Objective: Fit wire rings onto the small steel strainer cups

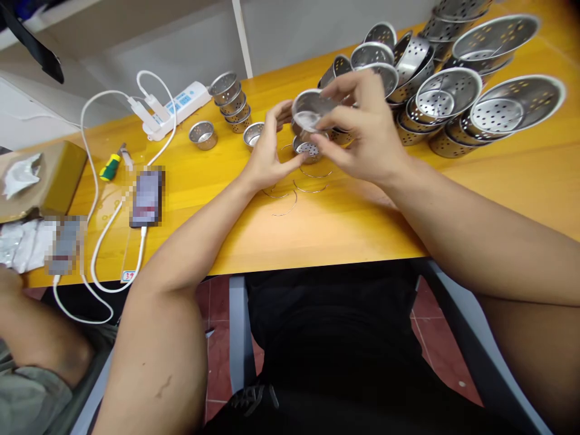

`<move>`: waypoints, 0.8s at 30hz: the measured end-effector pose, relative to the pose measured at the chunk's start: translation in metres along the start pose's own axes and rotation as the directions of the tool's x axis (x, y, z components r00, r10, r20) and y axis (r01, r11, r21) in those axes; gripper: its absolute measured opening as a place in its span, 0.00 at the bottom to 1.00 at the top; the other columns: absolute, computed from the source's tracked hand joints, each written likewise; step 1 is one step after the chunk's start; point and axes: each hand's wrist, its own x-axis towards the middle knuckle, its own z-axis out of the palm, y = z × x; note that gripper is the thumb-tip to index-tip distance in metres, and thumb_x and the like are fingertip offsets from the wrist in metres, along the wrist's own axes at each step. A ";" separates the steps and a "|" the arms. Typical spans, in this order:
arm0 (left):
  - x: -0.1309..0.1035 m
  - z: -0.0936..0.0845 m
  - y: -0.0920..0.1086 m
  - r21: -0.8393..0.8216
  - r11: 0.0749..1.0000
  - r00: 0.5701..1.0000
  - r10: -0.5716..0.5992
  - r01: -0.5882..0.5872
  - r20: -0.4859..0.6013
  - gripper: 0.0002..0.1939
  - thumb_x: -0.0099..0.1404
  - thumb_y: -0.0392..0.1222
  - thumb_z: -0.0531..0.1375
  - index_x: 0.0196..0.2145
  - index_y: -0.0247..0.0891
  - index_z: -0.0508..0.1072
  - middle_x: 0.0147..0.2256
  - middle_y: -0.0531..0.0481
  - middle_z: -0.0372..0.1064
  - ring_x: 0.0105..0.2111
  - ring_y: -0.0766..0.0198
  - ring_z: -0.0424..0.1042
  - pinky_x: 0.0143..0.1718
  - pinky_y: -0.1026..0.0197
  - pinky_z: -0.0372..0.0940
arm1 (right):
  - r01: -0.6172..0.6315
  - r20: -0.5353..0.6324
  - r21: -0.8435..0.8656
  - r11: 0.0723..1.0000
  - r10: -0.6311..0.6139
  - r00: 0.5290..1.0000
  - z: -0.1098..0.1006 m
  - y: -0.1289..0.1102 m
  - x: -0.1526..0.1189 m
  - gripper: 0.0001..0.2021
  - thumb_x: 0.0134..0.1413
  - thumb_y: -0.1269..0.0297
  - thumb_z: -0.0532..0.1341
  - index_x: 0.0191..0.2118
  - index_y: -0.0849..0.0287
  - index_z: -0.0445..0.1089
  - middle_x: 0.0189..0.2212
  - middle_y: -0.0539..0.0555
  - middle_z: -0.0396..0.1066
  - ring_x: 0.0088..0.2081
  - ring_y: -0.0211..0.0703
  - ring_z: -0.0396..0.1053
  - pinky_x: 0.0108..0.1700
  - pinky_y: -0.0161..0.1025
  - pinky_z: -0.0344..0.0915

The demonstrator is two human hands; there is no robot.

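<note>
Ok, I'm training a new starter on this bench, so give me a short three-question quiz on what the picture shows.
1. True or false: the right hand holds a steel cup above the table.
2. What lies on the table just in front of the left hand? A) wire rings B) a spoon C) a glove
3. Name the tool with the green and yellow handle beside the white cable.

Key: 1 true; 2 A; 3 a screwdriver.
</note>
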 end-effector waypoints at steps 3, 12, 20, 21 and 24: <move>0.001 -0.004 -0.006 0.019 1.000 0.998 -0.001 -0.001 0.065 0.55 0.76 0.75 0.69 0.86 0.51 0.55 0.87 0.33 0.60 0.88 0.39 0.64 0.91 0.34 0.62 | 0.117 -0.218 -0.107 0.987 -0.139 0.966 -0.006 0.011 0.005 0.07 0.75 0.52 0.71 0.43 0.43 0.77 0.53 0.63 0.84 0.57 0.67 0.81 0.62 0.69 0.76; 0.002 -0.005 -0.011 0.066 0.997 0.985 0.018 -0.030 0.172 0.24 0.75 0.61 0.74 0.63 0.51 0.85 0.86 0.39 0.66 0.88 0.32 0.63 0.91 0.20 0.55 | 0.137 -0.314 -0.183 0.974 -0.190 0.930 -0.017 0.016 0.009 0.08 0.83 0.49 0.68 0.47 0.42 0.78 0.47 0.58 0.86 0.52 0.64 0.83 0.56 0.65 0.78; 0.004 0.000 -0.022 0.055 0.998 0.989 -0.024 0.016 0.144 0.25 0.69 0.70 0.77 0.48 0.49 0.85 0.77 0.38 0.77 0.82 0.29 0.68 0.90 0.16 0.51 | 0.056 -0.519 -0.326 0.944 -0.228 0.823 -0.042 0.066 0.016 0.12 0.75 0.51 0.73 0.52 0.47 0.93 0.54 0.69 0.83 0.58 0.75 0.82 0.65 0.74 0.75; 0.003 0.000 -0.023 0.053 0.998 0.990 -0.023 0.016 0.137 0.26 0.68 0.73 0.77 0.48 0.50 0.85 0.77 0.38 0.77 0.82 0.29 0.69 0.91 0.16 0.50 | 0.062 -0.530 -0.350 0.935 -0.253 0.809 -0.044 0.076 0.016 0.10 0.70 0.55 0.74 0.50 0.48 0.93 0.53 0.68 0.83 0.56 0.75 0.82 0.61 0.74 0.74; 0.002 0.000 -0.023 0.049 0.998 0.994 -0.037 0.032 0.098 0.32 0.68 0.78 0.75 0.52 0.51 0.83 0.77 0.38 0.77 0.81 0.30 0.69 0.92 0.18 0.47 | 0.099 -0.499 -0.317 0.943 -0.255 0.828 -0.043 0.098 0.015 0.15 0.56 0.69 0.76 0.48 0.49 0.92 0.49 0.64 0.83 0.52 0.69 0.81 0.55 0.66 0.76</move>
